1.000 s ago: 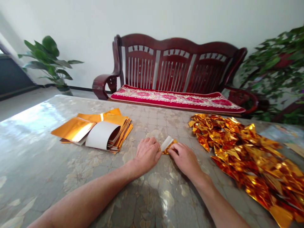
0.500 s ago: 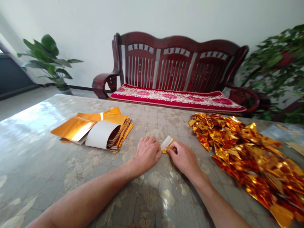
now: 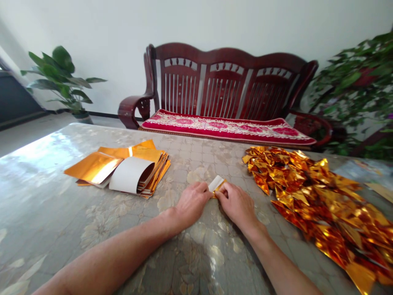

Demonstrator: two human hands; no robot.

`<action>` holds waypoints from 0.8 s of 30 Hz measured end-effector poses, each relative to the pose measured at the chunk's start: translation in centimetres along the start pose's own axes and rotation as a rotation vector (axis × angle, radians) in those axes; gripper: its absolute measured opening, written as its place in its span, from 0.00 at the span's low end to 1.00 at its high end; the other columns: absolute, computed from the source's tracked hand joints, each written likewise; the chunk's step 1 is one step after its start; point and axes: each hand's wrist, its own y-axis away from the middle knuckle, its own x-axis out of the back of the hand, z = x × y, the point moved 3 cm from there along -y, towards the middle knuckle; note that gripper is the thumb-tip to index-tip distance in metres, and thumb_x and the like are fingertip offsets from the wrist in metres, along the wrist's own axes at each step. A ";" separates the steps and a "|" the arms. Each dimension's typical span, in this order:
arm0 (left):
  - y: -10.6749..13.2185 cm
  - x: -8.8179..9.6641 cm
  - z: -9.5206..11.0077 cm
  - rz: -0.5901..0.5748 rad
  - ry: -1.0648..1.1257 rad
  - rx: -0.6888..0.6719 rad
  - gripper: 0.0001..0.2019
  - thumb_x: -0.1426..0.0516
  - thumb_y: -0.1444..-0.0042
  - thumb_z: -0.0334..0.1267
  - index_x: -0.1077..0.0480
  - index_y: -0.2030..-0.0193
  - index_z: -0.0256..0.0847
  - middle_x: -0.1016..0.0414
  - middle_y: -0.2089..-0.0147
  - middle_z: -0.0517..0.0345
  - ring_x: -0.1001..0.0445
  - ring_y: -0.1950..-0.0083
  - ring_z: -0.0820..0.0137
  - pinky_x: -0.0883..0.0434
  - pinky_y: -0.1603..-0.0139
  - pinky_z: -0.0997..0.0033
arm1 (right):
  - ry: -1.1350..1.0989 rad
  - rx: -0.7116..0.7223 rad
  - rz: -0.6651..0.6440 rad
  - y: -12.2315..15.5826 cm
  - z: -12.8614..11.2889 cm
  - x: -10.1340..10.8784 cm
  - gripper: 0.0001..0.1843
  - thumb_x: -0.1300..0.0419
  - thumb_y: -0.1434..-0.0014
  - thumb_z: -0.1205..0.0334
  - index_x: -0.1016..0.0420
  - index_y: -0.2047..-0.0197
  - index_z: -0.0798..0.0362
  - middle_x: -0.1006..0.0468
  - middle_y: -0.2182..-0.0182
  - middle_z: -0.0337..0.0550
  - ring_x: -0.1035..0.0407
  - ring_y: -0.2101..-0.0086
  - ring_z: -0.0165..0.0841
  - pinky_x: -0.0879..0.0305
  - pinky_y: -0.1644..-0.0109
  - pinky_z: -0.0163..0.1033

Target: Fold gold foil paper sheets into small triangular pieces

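Observation:
A small piece of gold foil paper [image 3: 217, 184], white on its back, lies on the table [image 3: 46, 196] between my hands. My left hand [image 3: 193, 202] pinches its left side with curled fingers. On its right side, my right hand [image 3: 236, 205] presses with the fingers closed. Most of the paper is hidden under my fingers. A stack of flat gold foil sheets [image 3: 123, 169] lies to the left, its top sheet curled white side up. To the right spreads a heap of folded gold foil pieces [image 3: 319, 196].
The table top is glossy and patterned. Behind it stands a dark red wooden bench [image 3: 227, 90] with a red cushion [image 3: 227, 128]. A potted plant [image 3: 61, 80] stands at the back left and leafy plants [image 3: 359, 94] at the right.
Both hands have drawn closer together over the small foil piece, covering more of it. The stacks have not moved.

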 end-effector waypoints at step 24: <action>-1.8 0.4 0.1 -0.060 -0.077 -0.232 0.11 0.49 0.32 0.38 0.29 0.62 0.39 0.26 0.61 0.56 0.29 0.57 0.67 0.32 0.59 0.71 | -0.145 0.225 0.160 0.9 0.5 0.2 0.09 0.44 0.37 0.66 0.22 0.64 0.50 0.23 0.63 0.44 0.33 0.59 0.37 0.40 0.52 0.39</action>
